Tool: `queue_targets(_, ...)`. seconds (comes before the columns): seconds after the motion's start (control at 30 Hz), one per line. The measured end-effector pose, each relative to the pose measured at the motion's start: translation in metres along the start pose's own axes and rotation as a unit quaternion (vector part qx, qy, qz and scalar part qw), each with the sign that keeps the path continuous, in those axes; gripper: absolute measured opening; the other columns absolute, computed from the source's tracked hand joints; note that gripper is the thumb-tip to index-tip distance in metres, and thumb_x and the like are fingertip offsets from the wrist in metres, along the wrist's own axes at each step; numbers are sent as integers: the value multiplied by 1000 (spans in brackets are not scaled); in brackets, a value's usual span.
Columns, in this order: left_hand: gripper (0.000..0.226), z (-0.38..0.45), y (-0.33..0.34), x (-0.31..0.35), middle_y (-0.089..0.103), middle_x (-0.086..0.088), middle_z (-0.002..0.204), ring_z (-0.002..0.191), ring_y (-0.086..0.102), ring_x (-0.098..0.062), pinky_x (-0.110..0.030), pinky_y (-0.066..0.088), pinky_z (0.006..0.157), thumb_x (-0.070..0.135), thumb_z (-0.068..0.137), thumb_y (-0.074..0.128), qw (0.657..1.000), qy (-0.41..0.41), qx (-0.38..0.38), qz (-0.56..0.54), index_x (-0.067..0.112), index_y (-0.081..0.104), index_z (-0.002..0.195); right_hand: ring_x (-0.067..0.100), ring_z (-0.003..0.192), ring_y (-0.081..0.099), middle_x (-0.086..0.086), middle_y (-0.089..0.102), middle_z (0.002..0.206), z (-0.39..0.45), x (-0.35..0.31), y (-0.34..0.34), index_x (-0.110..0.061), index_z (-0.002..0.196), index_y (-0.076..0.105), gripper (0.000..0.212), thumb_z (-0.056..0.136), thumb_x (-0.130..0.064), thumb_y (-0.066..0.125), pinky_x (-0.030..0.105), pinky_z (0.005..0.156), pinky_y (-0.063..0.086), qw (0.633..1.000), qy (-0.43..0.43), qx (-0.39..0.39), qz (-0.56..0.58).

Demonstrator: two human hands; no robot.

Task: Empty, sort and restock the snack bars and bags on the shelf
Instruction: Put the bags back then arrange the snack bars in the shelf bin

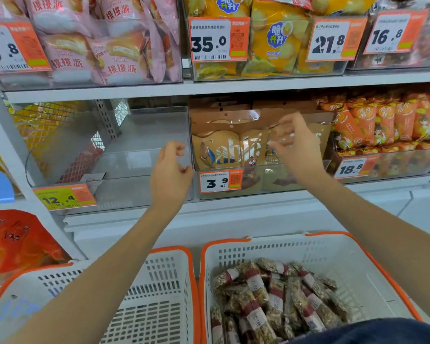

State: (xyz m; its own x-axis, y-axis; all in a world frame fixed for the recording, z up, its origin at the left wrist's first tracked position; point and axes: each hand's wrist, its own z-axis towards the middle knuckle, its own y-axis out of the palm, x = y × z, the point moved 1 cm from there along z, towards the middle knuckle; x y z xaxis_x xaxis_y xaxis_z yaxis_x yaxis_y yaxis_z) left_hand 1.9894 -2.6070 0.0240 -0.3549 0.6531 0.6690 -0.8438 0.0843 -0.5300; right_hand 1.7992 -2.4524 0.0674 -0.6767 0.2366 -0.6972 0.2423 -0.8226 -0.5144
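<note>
Reaching toward the middle shelf, we judge ourselves to be in the emptying step: the clear bin (124,155) at centre left already holds no product, the snack bars (271,299) lie heaped in the right basket (372,264) at the lower right of the frame, and the left basket (164,294) at lower centre is bare. In the head view, the only one we have, our left hand (170,170) hovers at the seam between the empty bin and the next one, fingers loosely curled and gripping nothing; whether a fingertip touches the bin's edge we cannot tell. Our right hand (296,145), just right of centre, is raised in front of the brown Sabla bags (230,150), fingers spread and slightly bent, thumb apart, with nothing pinched between them; it looks near the bag tops, though contact is unclear. Both forearms stretch up from the bottom of the frame above the baskets. The next move, as we read it, calls for closing the right fingers over the upper edge of a front bag, lifting it clear of the bin's front wall, and carrying it down into the left basket so bags stay apart from bars.
</note>
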Motion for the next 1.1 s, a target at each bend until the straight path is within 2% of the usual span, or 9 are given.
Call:
queue_targets(0.1,28,-39,4,-20,58,1,108,65,53,-15,-30,42,60,6,83,65,999,-25,-11,17,15,52,106,17,68,55,3,56,78,-48,21,7,-16,93,44,24,87,-7,66,31,63,48,999,31,12,6)
queue_targets(0.23,28,-114,30,-46,55,0,114,75,59,-17,-28,39,59,24,89,62,988,-91,-111,55,16,48,112,21,59,54,6,58,76,-141,69,44,-13,95,42,20,93,-22,60,36,55,45,964,115,-227,-82)
queue_targets(0.3,54,-152,50,-60,46,-9,129,100,59,-26,-34,47,71,41,90,58,952,-171,-224,116,10,38,129,16,56,48,8,55,77,-196,82,62,-12,100,42,18,97,-26,53,29,52,39,924,191,-323,-70)
queue_targets(0.4,88,-207,75,-88,29,-20,145,131,38,-34,-40,39,101,53,87,56,879,-278,-335,194,1,15,145,13,79,49,1,53,106,-270,88,95,-13,117,39,26,99,-31,46,20,59,38,865,157,-463,-117)
queue_targets(0.47,89,-236,84,-106,31,-23,144,130,39,-36,-41,44,99,40,86,63,861,-318,-344,199,1,10,146,18,101,53,2,52,121,-317,86,127,-10,133,36,42,98,-31,47,29,84,48,828,148,-533,-93)
queue_targets(0.53,88,-254,88,-116,38,-24,140,114,53,-36,-39,52,77,19,86,61,866,-335,-334,163,5,2,149,25,110,55,9,57,125,-350,73,152,-9,136,43,44,99,-32,46,36,97,46,828,171,-528,-77)
queue_targets(0.63,83,-262,90,-121,51,-25,131,86,64,-32,-30,43,53,10,87,52,886,-318,-311,129,6,-2,150,22,103,58,10,63,115,-369,61,166,-11,118,57,28,103,-25,38,28,88,48,846,238,-477,-15)
queue_targets(0.9,77,-261,53,-157,53,-24,128,105,59,-39,-44,53,78,6,85,55,907,-330,-244,95,6,13,149,35,117,54,19,55,130,-365,31,189,-7,143,32,45,100,-21,39,35,95,43,811,221,-541,12)
queue_targets(1.1,58,-254,-16,-207,59,-16,112,99,59,-36,-36,44,72,3,81,58,913,-332,-205,116,6,35,134,40,117,52,23,52,134,-371,-17,229,-13,149,25,49,102,-18,37,38,94,42,768,172,-613,68)
